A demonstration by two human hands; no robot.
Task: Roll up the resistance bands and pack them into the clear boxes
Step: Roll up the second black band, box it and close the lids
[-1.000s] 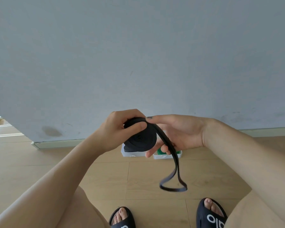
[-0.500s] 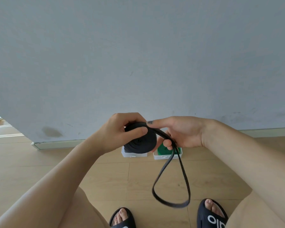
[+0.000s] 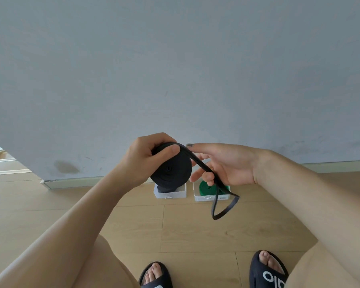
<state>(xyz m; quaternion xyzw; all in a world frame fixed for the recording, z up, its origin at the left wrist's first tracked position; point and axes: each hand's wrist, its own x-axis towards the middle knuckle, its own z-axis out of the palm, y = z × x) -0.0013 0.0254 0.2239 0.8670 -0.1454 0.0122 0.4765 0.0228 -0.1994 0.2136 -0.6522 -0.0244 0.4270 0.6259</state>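
A black resistance band (image 3: 170,169), wound most of the way into a flat coil, is held in the air above the floor, in front of the wall. The left hand (image 3: 141,161) grips the coil, thumb across its near face and fingers curled behind the rim. From the top of the coil a loose tail (image 3: 222,201) runs down to the right, passes across the right hand (image 3: 222,165), and ends in a small hanging loop. The right hand holds that tail lightly: the index finger stretches out toward the coil, while the lower fingers curl round the strap. Directly below the hands, two clear boxes sit side by side on the floor, near the wall: the left box (image 3: 170,194) holds something dark, largely hidden by the coil, and the right box (image 3: 211,196) holds a rolled green band (image 3: 206,187). The floor (image 3: 195,231) is pale wooden boards with visible seams. The wall (image 3: 175,69) is plain grey-white with a dull smudge (image 3: 66,167) low on its left, and a pale skirting strip (image 3: 75,181) runs along its base. At the bottom edge, two feet in dark slides (image 3: 267,271) rest on the boards, the right one bearing white lettering.
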